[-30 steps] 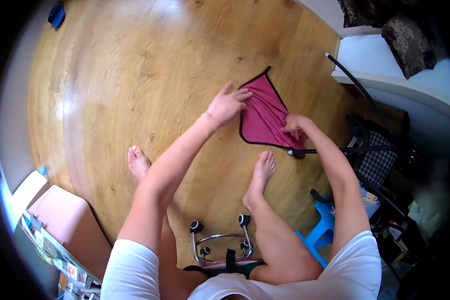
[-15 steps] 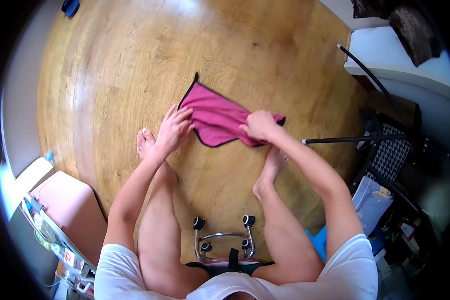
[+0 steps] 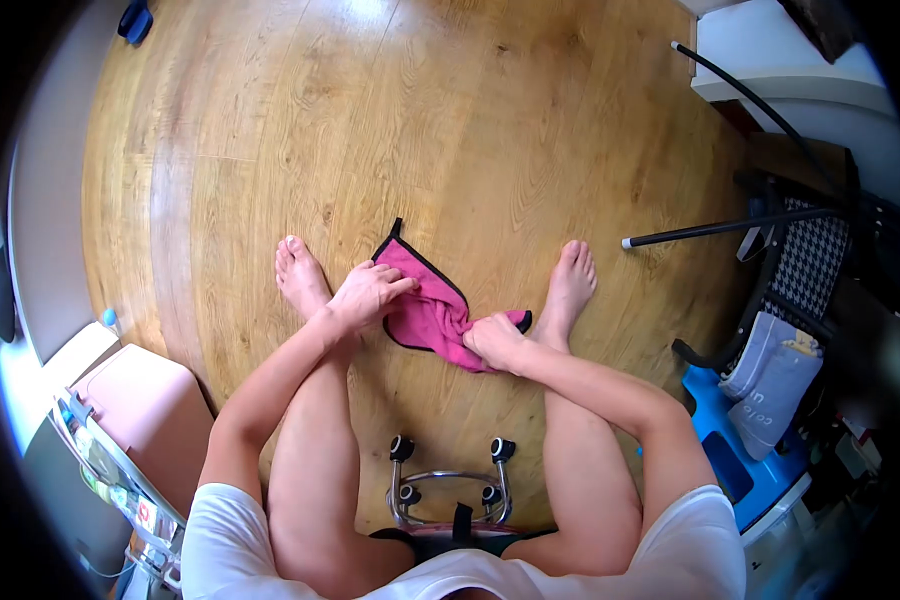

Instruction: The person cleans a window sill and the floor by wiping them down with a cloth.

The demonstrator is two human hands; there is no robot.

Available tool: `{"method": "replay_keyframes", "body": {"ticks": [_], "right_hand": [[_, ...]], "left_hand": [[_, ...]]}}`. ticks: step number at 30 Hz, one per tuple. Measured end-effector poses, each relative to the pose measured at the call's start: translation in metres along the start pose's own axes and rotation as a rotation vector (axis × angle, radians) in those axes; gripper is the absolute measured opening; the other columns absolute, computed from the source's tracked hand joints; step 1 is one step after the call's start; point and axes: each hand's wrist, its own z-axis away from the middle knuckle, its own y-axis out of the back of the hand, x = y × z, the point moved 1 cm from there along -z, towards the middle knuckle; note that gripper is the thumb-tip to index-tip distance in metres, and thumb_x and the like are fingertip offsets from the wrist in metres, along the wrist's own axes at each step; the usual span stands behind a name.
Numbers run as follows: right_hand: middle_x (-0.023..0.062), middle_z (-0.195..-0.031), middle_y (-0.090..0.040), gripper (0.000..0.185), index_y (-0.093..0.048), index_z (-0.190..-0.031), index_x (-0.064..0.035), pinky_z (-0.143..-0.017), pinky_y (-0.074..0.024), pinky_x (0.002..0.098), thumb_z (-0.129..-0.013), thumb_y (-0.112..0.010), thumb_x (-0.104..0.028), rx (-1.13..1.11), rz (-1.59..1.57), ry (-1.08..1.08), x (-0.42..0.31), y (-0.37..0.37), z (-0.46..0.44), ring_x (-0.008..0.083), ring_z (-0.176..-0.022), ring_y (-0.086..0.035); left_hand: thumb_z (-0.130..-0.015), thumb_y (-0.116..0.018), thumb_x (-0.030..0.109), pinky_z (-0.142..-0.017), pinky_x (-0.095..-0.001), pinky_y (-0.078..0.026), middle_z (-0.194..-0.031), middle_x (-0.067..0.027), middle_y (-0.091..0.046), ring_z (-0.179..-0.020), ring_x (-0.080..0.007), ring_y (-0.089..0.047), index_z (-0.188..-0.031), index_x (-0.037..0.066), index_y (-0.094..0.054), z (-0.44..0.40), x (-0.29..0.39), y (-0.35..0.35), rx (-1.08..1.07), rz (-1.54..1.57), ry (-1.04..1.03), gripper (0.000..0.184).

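Note:
A pink cloth (image 3: 425, 295) with black edging and a small black loop at its top corner hangs bunched and twisted between my hands, above the floor between my feet. My left hand (image 3: 368, 293) has its fingers bent over the left edge of the cloth; the thumb is partly hidden. My right hand (image 3: 494, 342) is closed around the gathered right part, and a short black-edged corner sticks out beyond it. Folds run together toward the right fist.
Wooden floor (image 3: 300, 120) stretches ahead. Below me is a wheeled stool's chrome base (image 3: 450, 476). A pink box (image 3: 145, 400) stands at left. At right are a black-framed houndstooth chair (image 3: 810, 260) with white-tipped legs and a blue stool (image 3: 708, 410) with grey cloth (image 3: 770, 385).
Both hands and the cloth have come closer to me. The cloth, spread wider before, is now gathered and twisted toward my right hand. My left fingers have closed on its edge.

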Motion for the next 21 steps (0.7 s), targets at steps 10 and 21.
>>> {"method": "replay_keyframes", "body": {"ticks": [10, 21], "right_hand": [[0.0158, -0.081, -0.062, 0.027, -0.055, -0.107, -0.0091, -0.071, -0.0497, 0.0453, -0.080, -0.056, -0.006, 0.691, -0.295, -0.547, 0.063, 0.084, 0.010, 0.0355, -0.076, -0.063], [0.0177, -0.126, -0.045, 0.060, -0.054, -0.135, -0.0191, -0.097, -0.0389, 0.0474, -0.080, -0.070, -0.035, 1.018, 0.046, -0.438, 0.042, 0.124, -0.086, 0.0355, -0.116, -0.043]], "left_hand": [[-0.080, -0.057, 0.005, -0.080, -0.0373, -0.043, -0.098, -0.0069, -0.055, -0.098, -0.0259, -0.054, -0.108, 0.016, -0.069, -0.046, -0.053, 0.049, 0.535, 0.036, 0.201, 0.032], [-0.078, -0.054, -0.002, -0.100, -0.0362, -0.045, -0.123, -0.0115, -0.055, -0.115, -0.0314, -0.051, -0.125, 0.011, -0.060, -0.054, -0.141, 0.110, 0.542, -0.311, 0.305, 0.049]]}}
